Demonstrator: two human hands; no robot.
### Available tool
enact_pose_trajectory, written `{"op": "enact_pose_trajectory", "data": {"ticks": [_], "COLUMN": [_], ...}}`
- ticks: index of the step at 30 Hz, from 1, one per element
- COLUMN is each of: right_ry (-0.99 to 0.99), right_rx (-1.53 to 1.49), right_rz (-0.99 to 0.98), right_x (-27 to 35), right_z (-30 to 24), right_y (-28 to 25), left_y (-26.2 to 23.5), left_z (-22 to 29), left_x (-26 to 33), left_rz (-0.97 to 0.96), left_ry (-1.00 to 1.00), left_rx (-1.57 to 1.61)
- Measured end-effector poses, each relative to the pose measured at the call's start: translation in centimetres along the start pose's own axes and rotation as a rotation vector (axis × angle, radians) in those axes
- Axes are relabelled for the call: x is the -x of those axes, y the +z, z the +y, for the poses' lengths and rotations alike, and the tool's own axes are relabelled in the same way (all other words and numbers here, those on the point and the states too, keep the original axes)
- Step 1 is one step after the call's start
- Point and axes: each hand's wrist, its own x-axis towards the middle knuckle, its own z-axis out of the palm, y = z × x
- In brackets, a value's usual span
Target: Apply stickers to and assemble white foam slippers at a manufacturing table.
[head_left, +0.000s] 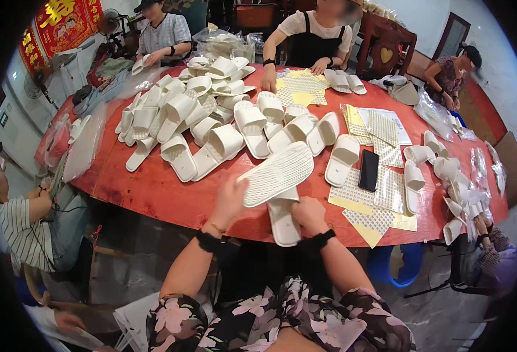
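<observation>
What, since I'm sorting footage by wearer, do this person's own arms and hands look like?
The left hand and right hand are gloveless, and both forearms are bare. Each wrist wears a dark black wristband; the left also has a thin bracelet, too small to make out clearly. Short black fabric sleeves with a pale pink floral print cover the upper arms.

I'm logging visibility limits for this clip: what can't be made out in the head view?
All in the head view:
Upper side of the tilted slipper in the left grip: hidden, as its sole faces the camera.
Far end of the lower slipper in the right grip: hidden behind the tilted slipper.
Bottom of the slipper pile: hidden by its upper layers.
Marks on the sticker sheets: too small to read.
Striped-shirt person: cut off by the dark fisheye edge.
</observation>
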Motion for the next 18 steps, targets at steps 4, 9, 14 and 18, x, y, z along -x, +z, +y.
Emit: {"op": "enact_pose_trajectory", "data": {"ticks": [4,9,14,18], "right_ry": [-0.013,0.000,-0.021,-0.010], "right_rx": [0.049,0.047,0.040,0.049], "right_rz": [0.081,0.088,0.141,0.070], "right_x": [0.3,1.2,1.3,2.0], "right_z": [3.0,4.0,4.3,4.0], "right_y": [-1.2,-0.8,0.4,-0.6], "left_y": [-1.0,-1.3,-0.6,0.5], "left_z": [-5.0,0.0,3.0,-1.7], "left_x": [3.8,5.5,5.9,5.7], "left_rz": [0.107,0.134,-0.196,0.002], "left_ry": [-0.185,0.021,0.218,0.247], "left_rx": [0.013,-0.174,-0.399,-0.301]}}
